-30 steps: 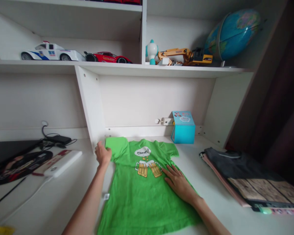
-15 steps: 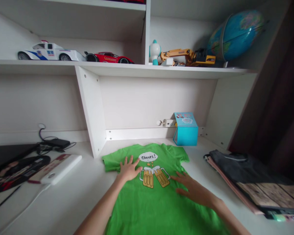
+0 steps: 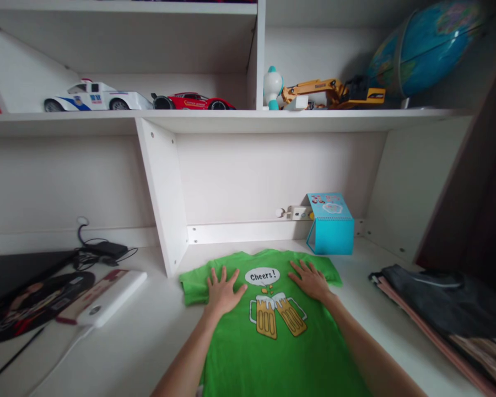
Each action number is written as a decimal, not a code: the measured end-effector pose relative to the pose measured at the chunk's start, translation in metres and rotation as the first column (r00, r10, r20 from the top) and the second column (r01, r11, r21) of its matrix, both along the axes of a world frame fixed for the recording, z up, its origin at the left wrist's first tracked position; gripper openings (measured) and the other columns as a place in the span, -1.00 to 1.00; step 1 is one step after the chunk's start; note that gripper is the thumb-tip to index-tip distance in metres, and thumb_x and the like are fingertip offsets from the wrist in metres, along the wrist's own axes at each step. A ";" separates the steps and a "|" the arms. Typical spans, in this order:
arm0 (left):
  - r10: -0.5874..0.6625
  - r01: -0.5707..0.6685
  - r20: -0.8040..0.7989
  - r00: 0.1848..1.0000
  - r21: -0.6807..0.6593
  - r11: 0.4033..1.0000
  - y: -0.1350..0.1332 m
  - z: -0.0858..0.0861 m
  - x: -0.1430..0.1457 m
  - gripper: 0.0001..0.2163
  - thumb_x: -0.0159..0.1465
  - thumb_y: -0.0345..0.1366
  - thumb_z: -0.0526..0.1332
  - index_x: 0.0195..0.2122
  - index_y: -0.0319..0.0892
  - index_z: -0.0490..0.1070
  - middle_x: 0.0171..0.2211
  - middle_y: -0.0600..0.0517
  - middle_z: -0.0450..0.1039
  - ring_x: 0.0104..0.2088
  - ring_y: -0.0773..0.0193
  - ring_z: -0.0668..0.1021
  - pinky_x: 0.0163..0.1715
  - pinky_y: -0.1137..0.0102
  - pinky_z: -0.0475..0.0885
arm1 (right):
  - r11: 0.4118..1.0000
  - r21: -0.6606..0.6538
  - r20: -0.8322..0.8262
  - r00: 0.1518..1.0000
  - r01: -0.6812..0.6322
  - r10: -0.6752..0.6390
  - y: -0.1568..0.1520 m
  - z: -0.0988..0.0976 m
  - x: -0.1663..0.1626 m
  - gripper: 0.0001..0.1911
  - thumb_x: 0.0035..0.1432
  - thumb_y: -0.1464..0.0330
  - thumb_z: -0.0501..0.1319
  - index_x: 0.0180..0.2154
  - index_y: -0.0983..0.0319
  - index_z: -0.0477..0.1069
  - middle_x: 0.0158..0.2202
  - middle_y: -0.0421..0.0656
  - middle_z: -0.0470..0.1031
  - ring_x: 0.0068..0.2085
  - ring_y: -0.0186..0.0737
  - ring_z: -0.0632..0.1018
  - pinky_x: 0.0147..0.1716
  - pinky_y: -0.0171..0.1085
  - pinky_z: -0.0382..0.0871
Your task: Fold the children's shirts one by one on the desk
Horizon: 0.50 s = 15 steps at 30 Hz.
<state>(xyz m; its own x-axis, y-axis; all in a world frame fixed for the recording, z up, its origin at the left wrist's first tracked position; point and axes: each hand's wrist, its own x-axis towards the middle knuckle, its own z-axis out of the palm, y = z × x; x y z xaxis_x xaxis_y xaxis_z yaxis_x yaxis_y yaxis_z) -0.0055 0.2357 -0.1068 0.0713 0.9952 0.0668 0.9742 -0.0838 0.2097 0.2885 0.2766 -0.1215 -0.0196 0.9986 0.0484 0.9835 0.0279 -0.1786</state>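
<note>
A green T-shirt (image 3: pixel 273 358) lies spread out, front up, on the white desk, its neckline toward the back and its lower part running out of view. Two beer mugs and a "Cheers!" bubble are printed on its chest. My left hand (image 3: pixel 223 292) rests flat on the shirt near the left sleeve, fingers spread. On the other side of the print, my right hand (image 3: pixel 311 280) lies flat by the right shoulder, its fingers stretched out. Neither hand grips the fabric.
Folded clothes (image 3: pixel 434 303) are stacked at the right. A blue desk calendar (image 3: pixel 334 234) stands behind the shirt, beside a power strip (image 3: pixel 300 213). At left lie a white device (image 3: pixel 113 298) with a cable and a black adapter (image 3: pixel 107 249). Toys line the shelf (image 3: pixel 215 114) above.
My right hand has moved up the shirt from beside the mugs to the right shoulder, and the right sleeve lies spread further out. My left hand stays near the left sleeve. The view has shifted slightly.
</note>
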 end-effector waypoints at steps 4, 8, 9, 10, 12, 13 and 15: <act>0.020 -0.019 0.009 1.000 -0.022 1.000 -0.001 0.002 0.003 -0.28 0.08 0.32 -0.28 0.23 0.14 -0.08 0.29 0.07 -0.23 0.21 -0.31 -0.21 0.11 -0.20 -0.22 | 0.995 -0.008 -0.003 0.995 0.099 -0.099 0.007 -0.004 0.000 -0.38 0.17 -0.05 -0.13 0.20 0.03 0.02 0.26 -0.03 -0.03 0.22 0.24 -0.01 0.02 0.26 -0.04; 0.011 -0.010 0.010 1.000 -0.013 1.000 -0.002 0.000 0.005 -0.31 0.11 0.29 -0.29 0.23 0.15 -0.10 0.29 0.08 -0.25 0.22 -0.27 -0.21 0.12 -0.17 -0.24 | 0.996 0.039 -0.016 0.997 0.082 -0.082 0.018 0.002 -0.035 -0.38 0.21 0.05 -0.15 0.21 0.22 0.04 0.27 0.11 -0.12 0.22 0.34 -0.07 -0.03 0.38 -0.11; 0.011 -0.011 0.013 1.000 -0.007 1.000 -0.003 -0.001 0.005 -0.31 0.11 0.29 -0.29 0.23 0.14 -0.10 0.29 0.07 -0.24 0.22 -0.27 -0.21 0.12 -0.17 -0.24 | 0.998 0.065 -0.023 1.000 0.019 -0.017 0.022 0.004 -0.050 -0.41 0.24 0.10 -0.16 0.21 0.25 0.03 0.27 0.09 -0.13 0.23 0.27 -0.08 0.02 0.33 -0.10; 0.010 -0.010 0.017 1.000 -0.001 1.000 -0.003 -0.001 0.005 -0.31 0.12 0.28 -0.28 0.23 0.13 -0.09 0.29 0.06 -0.24 0.22 -0.27 -0.21 0.12 -0.17 -0.24 | 0.994 0.091 -0.030 0.997 -0.065 0.068 0.026 0.006 -0.068 -0.45 0.27 0.17 -0.18 0.21 0.26 0.04 0.27 0.06 -0.12 0.25 0.17 -0.08 0.07 0.23 -0.08; 0.004 -0.004 0.024 1.000 0.013 1.000 -0.003 -0.002 0.005 -0.31 0.13 0.27 -0.27 0.24 0.11 -0.08 0.29 0.05 -0.22 0.22 -0.28 -0.20 0.11 -0.17 -0.22 | 0.961 0.131 -0.041 0.968 -0.242 0.249 0.035 0.009 -0.105 -0.52 0.29 0.25 -0.16 0.19 0.25 0.07 0.25 0.00 -0.02 0.24 -0.01 0.01 0.14 0.05 -0.04; 0.003 -0.003 0.024 1.000 0.020 1.000 -0.003 -0.002 0.005 -0.31 0.13 0.27 -0.26 0.24 0.10 -0.07 0.29 0.04 -0.21 0.22 -0.28 -0.19 0.11 -0.17 -0.21 | 0.939 0.144 -0.046 0.946 -0.313 0.322 0.039 0.009 -0.123 -0.55 0.30 0.26 -0.12 0.18 0.23 0.09 0.23 -0.02 0.04 0.23 -0.07 0.08 0.15 0.01 -0.03; 0.001 -0.002 0.020 1.000 0.035 0.999 -0.004 -0.003 0.004 -0.32 0.14 0.25 -0.22 0.23 0.08 -0.04 0.29 0.02 -0.19 0.22 -0.29 -0.17 0.10 -0.17 -0.19 | 0.908 0.157 -0.057 0.914 -0.389 0.401 0.047 0.008 -0.151 -0.56 0.27 0.24 -0.01 0.14 0.22 0.13 0.19 -0.05 0.13 0.18 -0.09 0.18 0.14 0.03 0.00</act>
